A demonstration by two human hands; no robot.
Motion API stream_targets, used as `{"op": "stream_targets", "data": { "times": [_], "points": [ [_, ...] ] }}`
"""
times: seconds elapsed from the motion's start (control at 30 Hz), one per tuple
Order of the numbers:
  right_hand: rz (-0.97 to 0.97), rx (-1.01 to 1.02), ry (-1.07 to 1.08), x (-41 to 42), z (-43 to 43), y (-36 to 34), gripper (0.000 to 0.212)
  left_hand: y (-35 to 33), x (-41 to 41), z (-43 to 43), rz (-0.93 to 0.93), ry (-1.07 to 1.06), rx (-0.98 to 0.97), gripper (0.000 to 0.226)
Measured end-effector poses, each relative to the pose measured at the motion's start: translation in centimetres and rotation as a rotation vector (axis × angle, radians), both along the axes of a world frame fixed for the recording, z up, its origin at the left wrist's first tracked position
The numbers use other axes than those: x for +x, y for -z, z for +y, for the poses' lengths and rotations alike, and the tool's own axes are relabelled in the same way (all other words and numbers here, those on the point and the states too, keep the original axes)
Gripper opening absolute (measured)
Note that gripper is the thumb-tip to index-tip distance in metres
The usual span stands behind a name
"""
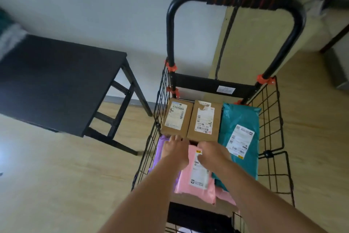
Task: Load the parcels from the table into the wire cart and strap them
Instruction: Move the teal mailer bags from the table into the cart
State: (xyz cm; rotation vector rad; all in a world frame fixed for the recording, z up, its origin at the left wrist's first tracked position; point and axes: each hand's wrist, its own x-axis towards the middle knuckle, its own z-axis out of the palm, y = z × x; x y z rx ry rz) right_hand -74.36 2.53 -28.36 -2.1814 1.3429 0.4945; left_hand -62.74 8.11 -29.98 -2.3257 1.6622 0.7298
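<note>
The purple bag (161, 143) lay mostly hidden beneath the left hand (175, 150); the bottom edge cut off the cart (272, 119); the labels (239, 141) were unreadable.

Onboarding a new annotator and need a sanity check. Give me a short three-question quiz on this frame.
1. True or false: the left hand and the right hand both reach into the wire cart.
2. Multiple choice: the mailer lying between the two hands is A) pink, B) yellow, C) white.
3. Fill in: ___ cardboard boxes sit side by side at the cart's handle end, beside the teal mailer.
Key: 1 true; 2 A; 3 two.
</note>
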Motion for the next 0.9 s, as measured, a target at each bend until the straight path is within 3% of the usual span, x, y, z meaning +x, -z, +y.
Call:
{"op": "stream_targets", "data": {
  "times": [0.27, 0.5, 0.9],
  "points": [
    [0.016, -0.107, -0.103, 7.2, 5.1, -4.9, 0.019, -5.2, 7.4, 6.6, -0.029, -0.106, -0.148, 0.062],
    [0.038, -0.241, -0.232, 15.2, 11.4, -8.9, 0.013, -9.1, 14.8, 14.4, -0.091, -0.2, -0.164, 0.06],
    [-0.057, -0.224, -0.422, 30.5, 26.9, -10.6, 0.013, -11.7, 28.3, 32.3, 0.002, -0.56, -0.189, 0.053]
  ]
}}
